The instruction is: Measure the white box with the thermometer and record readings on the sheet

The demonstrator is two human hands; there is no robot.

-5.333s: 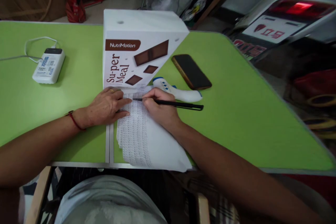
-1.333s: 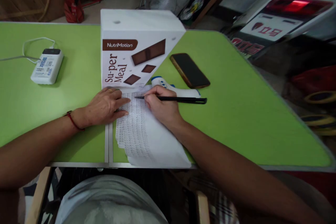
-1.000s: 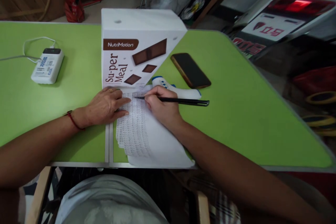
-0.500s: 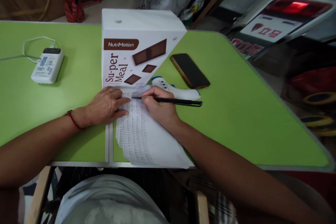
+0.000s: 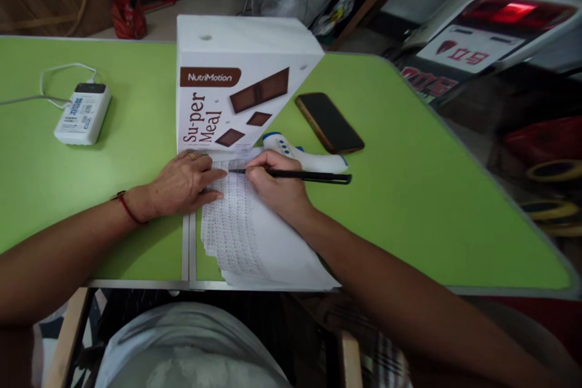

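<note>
The right hand (image 5: 277, 188) pinches one slim black pen (image 5: 295, 176), its tip on the stack of white paper sheets (image 5: 254, 236) lying at the near edge of the green table (image 5: 409, 194). The left hand (image 5: 182, 185) lies flat, fingers spread, pinning the stack. Dense writing fills the top sheet's left part; its right part shows none. Behind stand one white cardboard box (image 5: 231, 85), one white thermometer (image 5: 309, 160), one dark phone (image 5: 330, 122) and one white power bank (image 5: 82, 114).

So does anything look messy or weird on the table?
Only a little: the papers stick out past the table edge near the person, fanned unevenly. Nothing looks spilled or broken.
</note>
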